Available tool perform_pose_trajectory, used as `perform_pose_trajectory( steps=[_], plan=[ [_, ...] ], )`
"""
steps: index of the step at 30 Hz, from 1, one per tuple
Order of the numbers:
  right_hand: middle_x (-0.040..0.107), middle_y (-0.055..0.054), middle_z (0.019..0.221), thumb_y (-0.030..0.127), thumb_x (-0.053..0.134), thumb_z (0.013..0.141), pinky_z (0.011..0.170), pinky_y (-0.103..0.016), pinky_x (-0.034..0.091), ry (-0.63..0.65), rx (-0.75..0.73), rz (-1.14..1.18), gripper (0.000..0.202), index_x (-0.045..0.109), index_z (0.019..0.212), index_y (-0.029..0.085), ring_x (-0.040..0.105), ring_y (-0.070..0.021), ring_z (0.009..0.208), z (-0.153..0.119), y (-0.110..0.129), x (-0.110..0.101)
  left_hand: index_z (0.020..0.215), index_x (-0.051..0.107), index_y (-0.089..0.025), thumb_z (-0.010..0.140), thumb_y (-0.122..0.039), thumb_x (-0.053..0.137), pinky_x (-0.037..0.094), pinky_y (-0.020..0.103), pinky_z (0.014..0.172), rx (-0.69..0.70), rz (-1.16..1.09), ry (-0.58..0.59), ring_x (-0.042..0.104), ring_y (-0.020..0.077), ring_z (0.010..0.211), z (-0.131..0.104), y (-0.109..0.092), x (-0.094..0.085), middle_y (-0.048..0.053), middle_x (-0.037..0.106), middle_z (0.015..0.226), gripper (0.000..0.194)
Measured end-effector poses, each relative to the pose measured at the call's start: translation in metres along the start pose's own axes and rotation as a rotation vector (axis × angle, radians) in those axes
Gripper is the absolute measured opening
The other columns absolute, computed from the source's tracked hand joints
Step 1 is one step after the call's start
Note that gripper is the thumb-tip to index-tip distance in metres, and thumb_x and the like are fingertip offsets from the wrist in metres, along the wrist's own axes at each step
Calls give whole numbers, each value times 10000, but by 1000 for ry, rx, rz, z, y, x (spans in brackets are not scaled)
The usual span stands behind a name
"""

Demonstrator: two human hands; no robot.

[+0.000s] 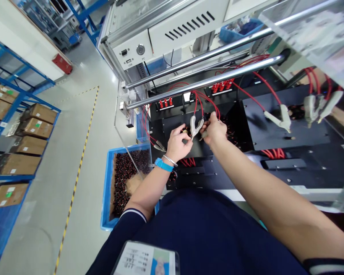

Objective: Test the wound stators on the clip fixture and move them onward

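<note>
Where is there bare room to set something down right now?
The black top right of the red wire bundle looks mostly bare. The floor between the striped tape and blue bin is free too. It is crowded between the left hand and right hand, with a white clip there.

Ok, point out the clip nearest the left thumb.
The white clip between the left hand and right hand, its tip beside that thumb; others sit farther off.

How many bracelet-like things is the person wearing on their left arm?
2: a blue band around the wrist, and a thin silver bracelet just nearer the left hand. The underside is hidden, but no others show.
</note>
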State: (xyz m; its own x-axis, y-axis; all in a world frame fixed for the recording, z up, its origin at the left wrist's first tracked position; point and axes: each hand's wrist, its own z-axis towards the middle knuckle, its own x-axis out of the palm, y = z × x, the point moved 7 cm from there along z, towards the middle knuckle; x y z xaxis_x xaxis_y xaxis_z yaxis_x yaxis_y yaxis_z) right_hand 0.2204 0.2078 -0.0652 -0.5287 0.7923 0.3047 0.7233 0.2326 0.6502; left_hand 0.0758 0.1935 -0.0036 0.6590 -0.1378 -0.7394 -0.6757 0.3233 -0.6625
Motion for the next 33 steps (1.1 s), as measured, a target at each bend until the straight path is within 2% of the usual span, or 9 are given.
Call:
perform_pose_trajectory(
  steps=[10, 15, 20, 22, 24, 26, 29, 31, 33],
  plan=[
    [394, 86, 519, 335, 422, 1000, 342, -158, 286, 2, -75, 72, 321, 378, 715, 195, 361, -51, 371, -4, -7, 11, 644, 627, -189, 724, -83, 658, 439, 444, 1057, 4, -32, -10, 558, 243, 1214, -1, 4, 0, 105, 594, 1349, 136],
    [451, 73, 551, 276, 520, 952, 418, -165, 395, -1, -132, 45, 295, 415, 693, 181, 440, -55, 429, -6, -9, 10, 660, 625, -183, 729, -83, 648, 441, 440, 1056, 27, -40, -7, 562, 253, 1212, -1, 4, 2, 126, 593, 1346, 123],
    [448, 63, 559, 368, 645, 860, 388, -183, 364, -4, -182, -98, 346, 413, 672, 191, 426, -72, 450, -1, -8, 9, 732, 626, -183, 724, -75, 634, 439, 428, 1066, 80, -99, -7, 553, 254, 1240, -4, 1, -3, 149, 578, 1343, 108],
    [453, 54, 576, 384, 666, 828, 402, -192, 380, 9, -183, -150, 337, 428, 686, 192, 440, -84, 481, 4, -10, 8, 866, 622, -201, 706, -74, 637, 485, 399, 1011, 63, -156, -71, 564, 232, 1225, -14, 7, -13, 127, 571, 1342, 205],
    [473, 36, 621, 388, 654, 814, 472, -222, 443, 44, -207, -210, 295, 455, 723, 191, 487, -106, 550, 9, -10, 6, 994, 579, -214, 710, -113, 646, 530, 371, 921, -71, -167, -263, 607, 209, 1127, -30, 27, -31, 118, 587, 1279, 308],
    [532, -6, 756, 379, 670, 771, 642, -297, 521, 32, -375, -304, 261, 501, 819, 187, 564, -151, 721, 7, 2, -1, 1094, 528, -194, 727, -196, 675, 530, 373, 897, -278, -115, -485, 625, 198, 1014, -54, 55, -45, 132, 587, 1202, 395],
    [538, -108, 1138, 356, 704, 714, 951, -442, 457, 71, -911, -583, 401, 555, 1043, 182, 514, -256, 1129, -25, 35, -3, 1217, 468, -130, 689, -320, 762, 492, 379, 951, -546, -94, -616, 616, 200, 992, -80, 94, -41, 179, 535, 1233, 633],
    [505, -124, 1264, 327, 659, 762, 1013, -480, 389, 319, -1227, -837, 338, 594, 1065, 191, 446, -290, 1236, -57, 38, 9, 1197, 486, -113, 682, -331, 776, 507, 354, 895, -716, -188, -601, 630, 191, 939, -86, 117, -27, 167, 571, 1175, 630],
    [547, -109, 1250, 265, 584, 821, 996, -486, 377, 620, -1404, -1065, 195, 642, 995, 199, 449, -297, 1241, -83, 24, 18, 1040, 557, -112, 725, -298, 736, 519, 322, 810, -831, -283, -580, 640, 172, 834, -84, 130, -16, 101, 634, 968, 407]
  ],
)
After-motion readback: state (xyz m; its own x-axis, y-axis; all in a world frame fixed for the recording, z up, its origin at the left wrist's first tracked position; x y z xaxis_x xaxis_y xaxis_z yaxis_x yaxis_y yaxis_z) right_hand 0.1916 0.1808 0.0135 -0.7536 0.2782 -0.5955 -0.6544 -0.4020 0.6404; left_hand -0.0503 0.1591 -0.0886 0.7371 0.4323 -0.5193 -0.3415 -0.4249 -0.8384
